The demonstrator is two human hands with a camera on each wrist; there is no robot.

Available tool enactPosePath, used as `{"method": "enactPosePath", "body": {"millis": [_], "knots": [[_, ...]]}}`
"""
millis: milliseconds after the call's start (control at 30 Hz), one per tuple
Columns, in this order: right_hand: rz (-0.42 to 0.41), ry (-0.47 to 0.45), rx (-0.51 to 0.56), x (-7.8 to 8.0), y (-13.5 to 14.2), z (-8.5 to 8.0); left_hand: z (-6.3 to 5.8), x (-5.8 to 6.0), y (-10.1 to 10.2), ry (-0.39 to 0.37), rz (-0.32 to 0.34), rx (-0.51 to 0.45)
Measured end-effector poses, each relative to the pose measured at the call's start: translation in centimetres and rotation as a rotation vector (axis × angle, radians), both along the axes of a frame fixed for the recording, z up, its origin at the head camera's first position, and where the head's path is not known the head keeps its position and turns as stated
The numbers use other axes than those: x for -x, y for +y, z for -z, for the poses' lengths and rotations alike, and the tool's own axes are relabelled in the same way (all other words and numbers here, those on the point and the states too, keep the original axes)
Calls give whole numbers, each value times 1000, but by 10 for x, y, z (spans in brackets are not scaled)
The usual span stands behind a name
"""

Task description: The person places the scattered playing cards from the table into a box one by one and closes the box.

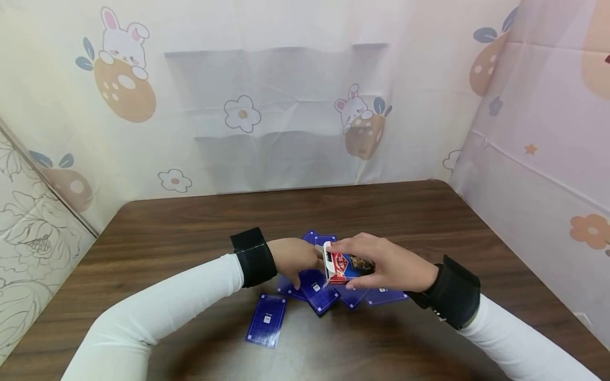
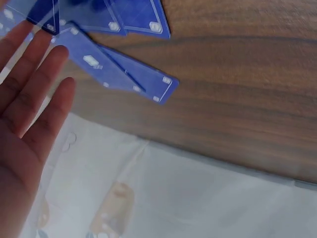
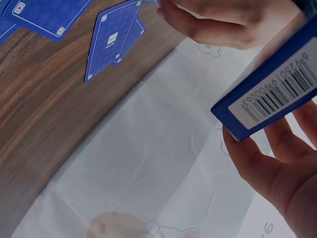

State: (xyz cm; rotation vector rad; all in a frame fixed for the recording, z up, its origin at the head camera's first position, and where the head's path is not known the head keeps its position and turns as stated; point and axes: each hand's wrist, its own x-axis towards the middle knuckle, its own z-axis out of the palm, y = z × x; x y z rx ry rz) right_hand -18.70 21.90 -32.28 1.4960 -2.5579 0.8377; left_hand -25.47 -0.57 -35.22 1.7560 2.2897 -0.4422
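Note:
My right hand [image 1: 393, 262] grips a small red and blue playing-card box [image 1: 353, 266] between thumb and fingers, its white flap end facing left. In the right wrist view, the box [image 3: 272, 91] shows a barcode on its blue end. My left hand [image 1: 293, 256] reaches to the flap end, its fingertips partly hidden behind the box in the head view. Its fingers look extended and spread in the left wrist view. Blue-backed playing cards [image 1: 318, 291] lie overlapping under both hands. One card [image 1: 267, 320] lies apart, nearer the front left.
Everything lies on a dark brown wooden table [image 1: 190, 227] with rounded far corners. Patterned cloth [image 1: 295, 159] with rabbits and flowers hangs behind it and along the right side. A floral panel [image 1: 35, 248] stands at the left.

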Motion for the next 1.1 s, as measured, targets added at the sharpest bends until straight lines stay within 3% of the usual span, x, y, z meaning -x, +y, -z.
{"method": "enactPosePath", "body": {"millis": [400,667,867,1100], "knots": [[12,-4,-14,-2,-3,-4,-21,-16,-29,39,-81,-66],[11,-11,-11,-3,-4,-5,-41,-32,-58,-34,-189,-200],[24,-26,-25,-1,-8,-9,-60,-43,-80,-33,-263,-323],[22,-31,-20,0,-11,-9,-64,-51,-93,-27,-325,-446]]}}
